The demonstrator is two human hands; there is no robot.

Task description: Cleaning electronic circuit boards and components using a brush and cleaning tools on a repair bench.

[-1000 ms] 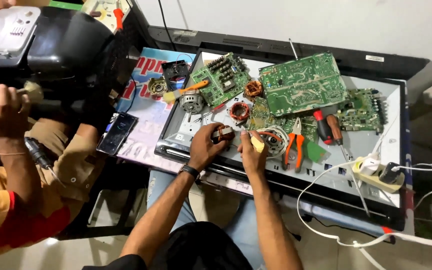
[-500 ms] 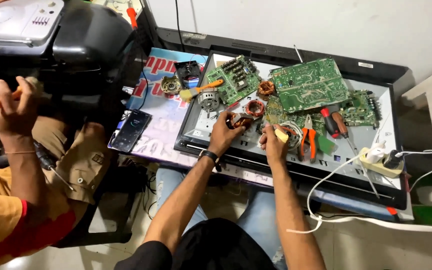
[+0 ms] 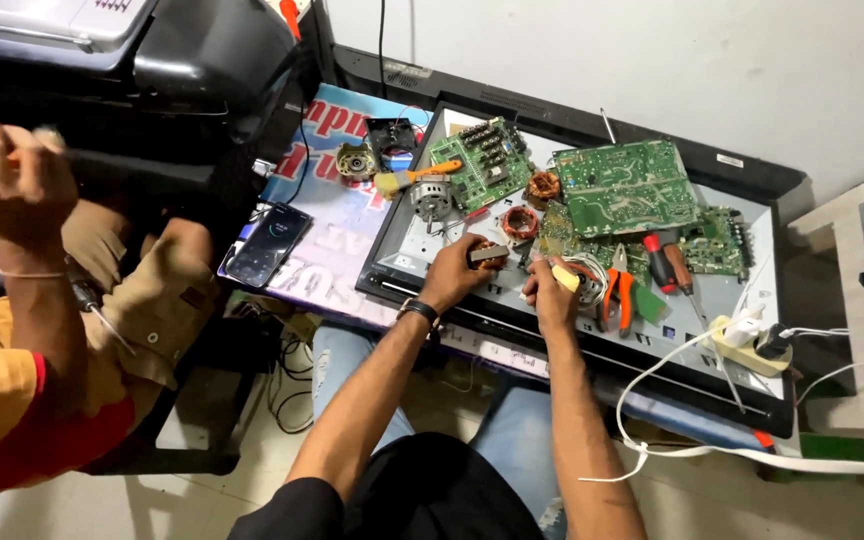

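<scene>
Near the front edge of the flat panel [image 3: 407,262], the left hand [image 3: 455,272] grips a small motor part [image 3: 488,254] and the right hand [image 3: 550,290] pinches a pale tool [image 3: 564,278].

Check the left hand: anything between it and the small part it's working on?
Nothing visible. The left hand already grips the small part; the right hand, holding a pale tool, sits just beside it with bare panel between.

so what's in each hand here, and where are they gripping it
The left hand grips a small copper-wound part around its near end. The right hand pinches a small pale yellowish piece at its fingertips; what it is cannot be told.
</scene>
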